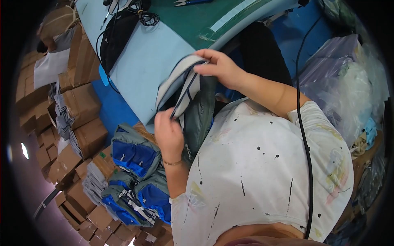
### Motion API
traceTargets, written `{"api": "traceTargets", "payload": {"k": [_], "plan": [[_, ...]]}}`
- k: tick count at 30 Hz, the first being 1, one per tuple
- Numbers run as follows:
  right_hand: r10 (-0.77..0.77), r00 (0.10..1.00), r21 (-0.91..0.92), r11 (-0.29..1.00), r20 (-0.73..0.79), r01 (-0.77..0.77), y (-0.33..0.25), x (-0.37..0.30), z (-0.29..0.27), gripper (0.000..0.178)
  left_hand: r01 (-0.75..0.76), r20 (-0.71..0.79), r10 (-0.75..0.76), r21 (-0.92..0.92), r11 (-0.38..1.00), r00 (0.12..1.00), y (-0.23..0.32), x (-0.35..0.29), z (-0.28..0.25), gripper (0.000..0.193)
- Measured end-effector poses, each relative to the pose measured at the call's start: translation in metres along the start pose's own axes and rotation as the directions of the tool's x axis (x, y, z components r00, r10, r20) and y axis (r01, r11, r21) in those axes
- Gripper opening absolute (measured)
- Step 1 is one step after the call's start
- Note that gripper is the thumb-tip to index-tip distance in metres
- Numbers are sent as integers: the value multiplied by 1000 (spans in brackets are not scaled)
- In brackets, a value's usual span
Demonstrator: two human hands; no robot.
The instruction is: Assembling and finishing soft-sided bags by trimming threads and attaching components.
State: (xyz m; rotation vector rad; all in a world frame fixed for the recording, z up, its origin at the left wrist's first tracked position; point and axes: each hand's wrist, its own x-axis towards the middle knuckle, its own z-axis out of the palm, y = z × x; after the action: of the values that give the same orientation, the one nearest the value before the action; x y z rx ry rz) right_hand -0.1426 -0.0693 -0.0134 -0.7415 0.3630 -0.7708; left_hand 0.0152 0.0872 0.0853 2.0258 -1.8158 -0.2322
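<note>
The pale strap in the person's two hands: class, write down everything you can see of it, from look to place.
The pale strap is a long off-white band with dark edging, apparently soft fabric. It is bent into a narrow loop, its two lengths running slantwise. The right hand pinches its upper end between thumb and fingers; the left hand, slightly blurred, holds its lower part. Grey-green cloth hangs beside it; whether they are joined is unclear.

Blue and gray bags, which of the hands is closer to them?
Left. The left hand is close beside the bags; the right hand is farther off, higher in the picture.
</note>
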Motion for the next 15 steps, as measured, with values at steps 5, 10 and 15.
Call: {"api": "traceTargets", "payload": {"k": [5, 10, 15], "plan": [[-8, 974, 273, 959, -228, 72, -17, -2, -20, 34, 516, -596, -448, -65, 854, 667, -85, -86, -61, 21], [-24, 968, 303, 948, -251, 103, -27, -7, -33, 46, 188, -764, -617, -644, 741, -186, -111, -144, -136, 29], [-128, 976, 178, 971, -174, 159, -36, -8, -37, 44, 683, -809, -528, -234, 692, 257, -113, -140, -145, 36]]}}
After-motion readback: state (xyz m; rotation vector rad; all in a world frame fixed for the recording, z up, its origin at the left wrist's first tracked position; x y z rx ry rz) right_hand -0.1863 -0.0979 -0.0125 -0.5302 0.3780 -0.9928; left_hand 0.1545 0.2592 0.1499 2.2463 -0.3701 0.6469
